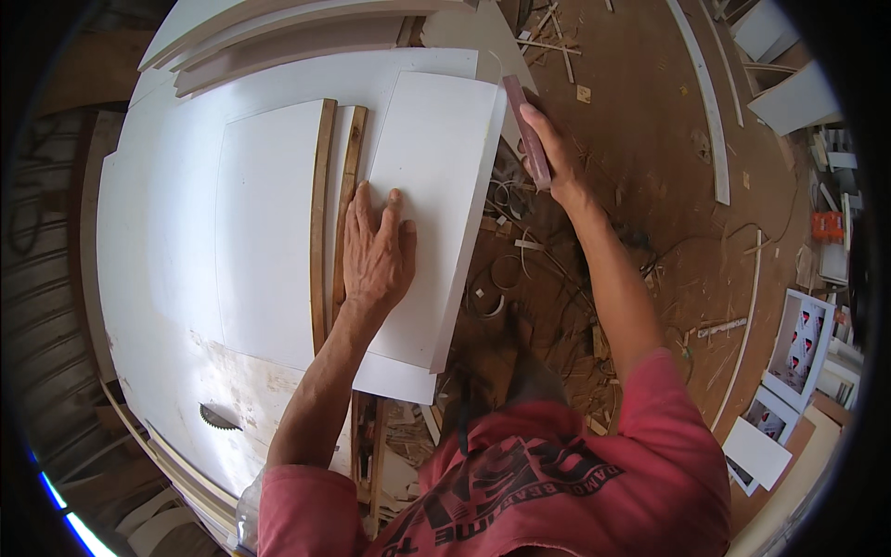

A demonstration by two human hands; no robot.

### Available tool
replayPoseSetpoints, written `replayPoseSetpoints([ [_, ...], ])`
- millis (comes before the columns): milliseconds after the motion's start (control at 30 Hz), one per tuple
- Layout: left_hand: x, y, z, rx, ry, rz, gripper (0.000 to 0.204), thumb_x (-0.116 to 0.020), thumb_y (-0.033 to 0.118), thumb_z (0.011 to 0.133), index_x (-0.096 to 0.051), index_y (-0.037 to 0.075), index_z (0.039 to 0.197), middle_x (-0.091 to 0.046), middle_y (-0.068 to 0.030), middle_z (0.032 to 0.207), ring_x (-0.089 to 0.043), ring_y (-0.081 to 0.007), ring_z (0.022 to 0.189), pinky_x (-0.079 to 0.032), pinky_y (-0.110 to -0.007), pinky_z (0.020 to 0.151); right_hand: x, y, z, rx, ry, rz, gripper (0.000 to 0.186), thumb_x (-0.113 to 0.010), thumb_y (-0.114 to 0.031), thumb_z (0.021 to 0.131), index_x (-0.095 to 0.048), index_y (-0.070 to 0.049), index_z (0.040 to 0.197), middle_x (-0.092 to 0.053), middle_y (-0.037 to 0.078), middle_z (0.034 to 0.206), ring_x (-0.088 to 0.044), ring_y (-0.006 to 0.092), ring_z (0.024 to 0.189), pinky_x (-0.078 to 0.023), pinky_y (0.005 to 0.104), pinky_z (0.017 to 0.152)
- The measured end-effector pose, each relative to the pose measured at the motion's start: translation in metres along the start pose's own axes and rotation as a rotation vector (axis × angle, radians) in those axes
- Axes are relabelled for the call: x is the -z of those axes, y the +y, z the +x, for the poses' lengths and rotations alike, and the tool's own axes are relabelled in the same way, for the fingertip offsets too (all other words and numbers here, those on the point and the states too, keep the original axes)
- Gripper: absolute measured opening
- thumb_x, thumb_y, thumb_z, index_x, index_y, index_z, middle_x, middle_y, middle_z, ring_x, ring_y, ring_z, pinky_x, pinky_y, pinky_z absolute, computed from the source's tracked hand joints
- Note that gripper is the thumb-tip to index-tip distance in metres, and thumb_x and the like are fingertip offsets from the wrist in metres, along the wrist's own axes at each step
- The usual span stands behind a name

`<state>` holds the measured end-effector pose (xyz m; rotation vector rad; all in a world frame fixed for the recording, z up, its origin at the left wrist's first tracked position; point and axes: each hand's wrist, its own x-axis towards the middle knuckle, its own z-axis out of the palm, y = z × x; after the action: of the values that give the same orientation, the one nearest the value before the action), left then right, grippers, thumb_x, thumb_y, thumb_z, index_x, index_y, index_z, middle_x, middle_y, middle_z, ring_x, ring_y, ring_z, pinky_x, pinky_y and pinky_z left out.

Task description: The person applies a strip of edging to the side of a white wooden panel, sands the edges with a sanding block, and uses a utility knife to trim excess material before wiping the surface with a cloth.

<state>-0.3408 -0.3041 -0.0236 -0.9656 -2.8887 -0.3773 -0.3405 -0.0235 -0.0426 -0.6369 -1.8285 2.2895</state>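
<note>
Head view: your holdings.
Left hand (379, 249), ten o'clock: fingers spread on white board (434, 153); right hand (555, 153), one o'clock: gripping reddish block (525, 130).

White board (436, 195) here, lying flat, long, four-sided, pale edge showing down its right. And there's block (527, 135): slim, reddish-brown, held aslant by board's far right corner, upper end close to edge; touching or clear, can't tell.
</note>
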Motion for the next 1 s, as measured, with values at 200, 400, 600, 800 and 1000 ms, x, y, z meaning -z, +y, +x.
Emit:
replayPoseSetpoints([
  [200,0.001,0.002,0.000,0.048,-0.033,-0.032,0.045,-0.042,0.025,0.100,-0.038,0.008,0.141,-0.027,-0.0325,0.145,-0.027,-0.0475,0.136,-0.027,-0.055,0.111,-0.005,0.029,-0.020,0.257,0.066,-0.468,0.078,-0.061,-0.059,0.081,-0.047,-0.006,0.138,-0.049,0.020,0.122,-0.059,0.0329,0.105,-0.048,0.0408,0.090],
  [400,0.002,0.000,0.000,0.018,0.020,-0.022,0.041,-0.043,0.023,0.099,-0.040,0.006,0.136,-0.030,-0.0306,0.143,-0.031,-0.0472,0.133,-0.031,-0.053,0.108,-0.007,-0.002,0.031,0.157,0.106,-0.729,0.081,-0.057,-0.062,0.077,-0.043,-0.017,0.143,-0.043,0.025,0.129,-0.057,0.0437,0.112,-0.047,0.0459,0.095],
  [600,-0.004,0.001,-0.003,0.112,0.010,-0.068,0.043,-0.039,0.028,0.101,-0.040,0.008,0.139,-0.028,-0.0307,0.146,-0.029,-0.0474,0.135,-0.028,-0.053,0.111,-0.037,-0.012,-0.012,0.117,0.132,-0.721,0.081,-0.056,-0.061,0.080,-0.042,-0.012,0.143,-0.044,0.028,0.129,-0.055,0.0438,0.114,-0.046,0.0434,0.097],
  [800,-0.007,0.004,-0.002,0.068,0.164,-0.124,0.039,-0.044,0.025,0.098,-0.047,0.003,0.130,-0.036,-0.0294,0.139,-0.038,-0.0434,0.127,-0.033,-0.049,0.105,-0.076,0.007,-0.171,0.031,0.048,-0.837,0.071,-0.058,-0.056,0.084,-0.048,-0.009,0.136,-0.045,0.027,0.120,-0.054,0.0441,0.111,-0.046,0.0463,0.094],
  [1000,-0.013,0.007,0.003,0.064,0.232,-0.115,0.037,-0.044,0.024,0.097,-0.049,0.004,0.128,-0.040,-0.0288,0.135,-0.040,-0.0417,0.125,-0.033,-0.047,0.105,-0.090,0.009,-0.309,-0.248,-0.345,-0.825,0.072,-0.061,-0.053,0.084,-0.045,-0.012,0.141,-0.046,0.026,0.120,-0.053,0.0450,0.112,-0.044,0.0461,0.097],
])
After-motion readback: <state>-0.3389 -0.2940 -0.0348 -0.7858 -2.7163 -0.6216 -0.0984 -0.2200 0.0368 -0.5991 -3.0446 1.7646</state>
